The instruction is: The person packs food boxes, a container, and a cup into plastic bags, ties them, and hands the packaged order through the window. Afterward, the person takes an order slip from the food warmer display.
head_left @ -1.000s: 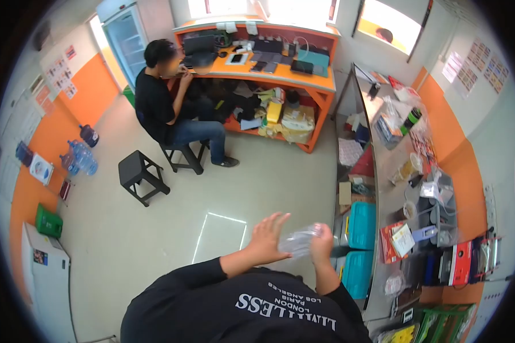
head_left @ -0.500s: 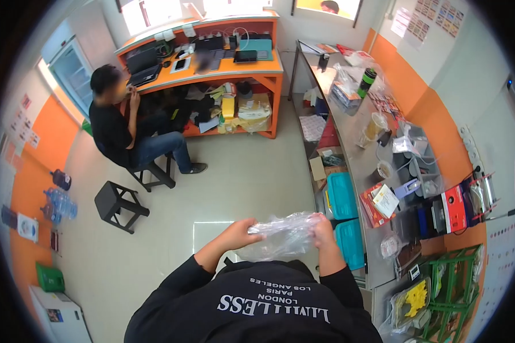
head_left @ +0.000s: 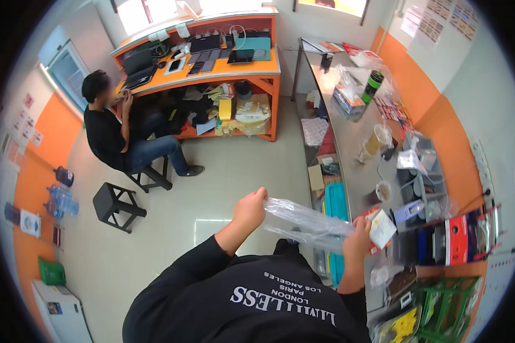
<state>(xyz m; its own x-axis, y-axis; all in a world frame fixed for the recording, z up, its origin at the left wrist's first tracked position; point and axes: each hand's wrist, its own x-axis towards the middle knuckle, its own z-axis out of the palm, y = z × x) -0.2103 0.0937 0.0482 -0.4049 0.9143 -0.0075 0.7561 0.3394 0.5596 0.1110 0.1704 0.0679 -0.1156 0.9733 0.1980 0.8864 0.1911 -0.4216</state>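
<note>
A clear plastic bag [head_left: 309, 222] is stretched between my two hands, in front of my body and above the floor. My left hand [head_left: 250, 208] is closed on its left end, knuckles up. At the other end my right hand [head_left: 356, 235] grips the plastic, close to the edge of the metal counter. The sheet sags a little and slopes down toward the right. Behind my right hand lie a red box and a white packet [head_left: 381, 227] on the counter.
A metal counter [head_left: 349, 151] runs along the right, bearing cups, a green-black bottle [head_left: 372, 87] and a grey organizer [head_left: 426, 171]. Teal bins [head_left: 336, 203] sit under it. A seated person [head_left: 106, 123] is at the orange desk [head_left: 212, 71]; a black stool [head_left: 117, 203] stands nearby.
My hands have moved apart, the left rising and the right going lower and rightward. The bunched plastic bag is now drawn out long between them. The view has shifted slightly.
</note>
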